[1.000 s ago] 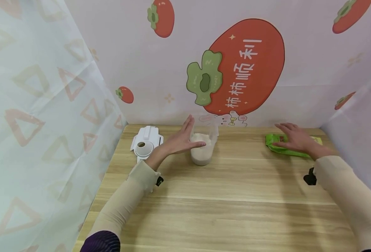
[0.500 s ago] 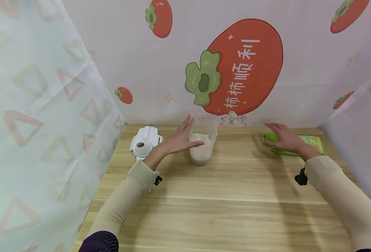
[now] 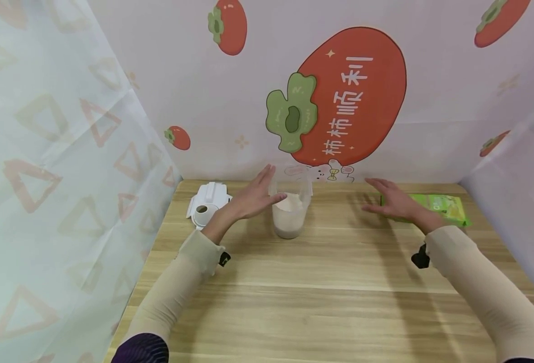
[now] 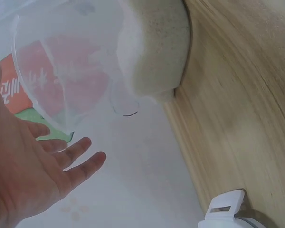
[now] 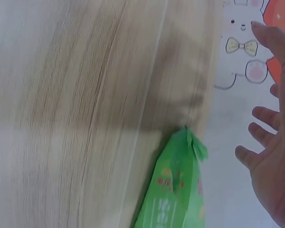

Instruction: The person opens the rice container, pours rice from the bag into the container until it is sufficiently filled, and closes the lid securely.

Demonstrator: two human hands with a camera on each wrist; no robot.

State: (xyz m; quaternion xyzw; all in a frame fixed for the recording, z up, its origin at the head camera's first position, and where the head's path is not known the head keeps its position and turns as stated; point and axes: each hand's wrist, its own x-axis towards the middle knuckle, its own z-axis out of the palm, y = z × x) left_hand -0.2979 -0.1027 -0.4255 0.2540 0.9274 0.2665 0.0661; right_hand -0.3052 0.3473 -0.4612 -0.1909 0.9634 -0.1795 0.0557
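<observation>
Off-white grains or powder fill the lower part of a clear plastic container (image 3: 289, 222) at the back of the table. My left hand (image 3: 253, 199) is beside its upper left side, fingers spread and thumb overlapping the container in the head view. In the left wrist view, the left hand (image 4: 33, 171) shows loosely bent fingers near the transparent rim (image 4: 23, 85). My right hand (image 3: 396, 201) is empty, hovering over the left end of a green packet (image 3: 448, 207). The right wrist view shows the packet's gathered end (image 5: 185, 142) apart from the right hand (image 5: 275, 147).
A white plastic lid-like piece (image 3: 210, 199) with a round spout lies left of the container, near my left wrist. Printed paper walls (image 3: 230, 101) rise along the back and both sides of the wooden table (image 3: 303, 302).
My right hand has moved left, uncovering more of the green packet. My left hand has shifted slightly left, staying beside the container. The container, packet and white piece stay put.
</observation>
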